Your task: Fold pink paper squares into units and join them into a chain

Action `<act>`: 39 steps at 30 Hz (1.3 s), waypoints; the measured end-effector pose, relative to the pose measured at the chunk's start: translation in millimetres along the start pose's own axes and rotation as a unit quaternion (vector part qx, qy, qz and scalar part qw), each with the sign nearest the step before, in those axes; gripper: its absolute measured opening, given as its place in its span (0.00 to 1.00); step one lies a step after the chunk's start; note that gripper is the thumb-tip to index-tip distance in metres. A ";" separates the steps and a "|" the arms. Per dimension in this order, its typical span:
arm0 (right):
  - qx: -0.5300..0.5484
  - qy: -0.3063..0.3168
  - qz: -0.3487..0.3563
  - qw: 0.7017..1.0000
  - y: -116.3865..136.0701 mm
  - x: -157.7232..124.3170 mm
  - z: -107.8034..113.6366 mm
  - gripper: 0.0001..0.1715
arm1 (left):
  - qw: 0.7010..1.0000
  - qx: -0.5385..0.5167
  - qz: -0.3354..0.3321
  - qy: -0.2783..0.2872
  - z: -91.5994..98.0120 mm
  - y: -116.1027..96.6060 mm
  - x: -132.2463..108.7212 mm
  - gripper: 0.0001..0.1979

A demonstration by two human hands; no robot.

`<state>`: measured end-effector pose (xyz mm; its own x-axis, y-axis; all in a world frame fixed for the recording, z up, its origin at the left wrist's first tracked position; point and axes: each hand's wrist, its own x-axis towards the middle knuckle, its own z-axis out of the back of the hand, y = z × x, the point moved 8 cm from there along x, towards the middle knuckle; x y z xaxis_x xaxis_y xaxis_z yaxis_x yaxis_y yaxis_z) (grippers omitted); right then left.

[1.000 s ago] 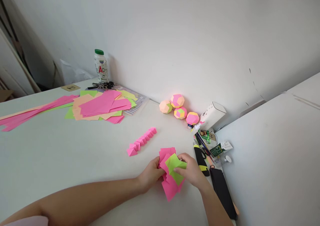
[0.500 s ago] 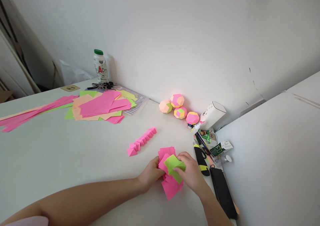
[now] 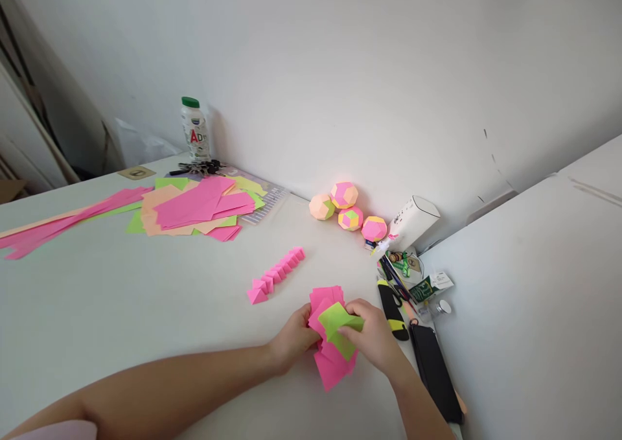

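Observation:
My left hand (image 3: 293, 339) is closed on the left edge of a loose bunch of pink paper pieces (image 3: 328, 365), thumb on top. My right hand (image 3: 373, 333) pinches green paper pieces (image 3: 332, 319) that lie over the pink ones; its fingertips are partly hidden by the paper. A row of folded pink paper units (image 3: 275, 275) rests on the table beyond my left hand. Farther back, by the wall, several faceted paper balls (image 3: 350, 218) in pink, peach, green and yellow sit close together.
Left on the white table (image 3: 160, 291) lie a pile of coloured sheets (image 3: 194, 203) and long paper strips (image 3: 78, 216). Behind stand a bottle with a green cap (image 3: 195, 129) and keys (image 3: 199, 168). Along the right are a box cutter (image 3: 391, 310), a black case (image 3: 436, 372) and a white container (image 3: 413, 223).
Both hands and the papers have shifted very slightly to the right. The grip on the pink and green papers stays the same.

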<state>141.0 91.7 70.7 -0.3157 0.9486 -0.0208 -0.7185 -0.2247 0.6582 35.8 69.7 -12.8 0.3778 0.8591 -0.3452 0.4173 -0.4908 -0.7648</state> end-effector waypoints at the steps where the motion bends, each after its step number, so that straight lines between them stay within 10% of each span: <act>1: 0.009 0.001 -0.015 1.000 -3.2 0.0 0.2 0.06 | 1.000 0.002 0.001 0.000 -0.7 -0.9 -0.7 0.18; 11: 0.195 0.035 -0.086 0.976 -17.2 -1.5 12.0 0.09 | 0.999 0.012 -0.005 0.039 -1.8 4.5 4.1 0.14; 31: 0.109 -0.181 0.124 0.970 10.5 -8.7 45.8 0.06 | 0.993 -0.027 0.018 0.114 -14.7 -3.8 -0.9 0.14; 39: 0.083 -0.009 0.061 0.995 9.2 -9.0 35.3 0.04 | 0.993 -0.040 0.006 0.111 -14.0 -3.5 0.5 0.15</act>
<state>159.1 89.0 103.5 -0.3826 0.9205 0.0797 -0.5623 -0.3005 0.7704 46.0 69.8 -2.7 0.5529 0.8042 -0.2180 0.4729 -0.5183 -0.7126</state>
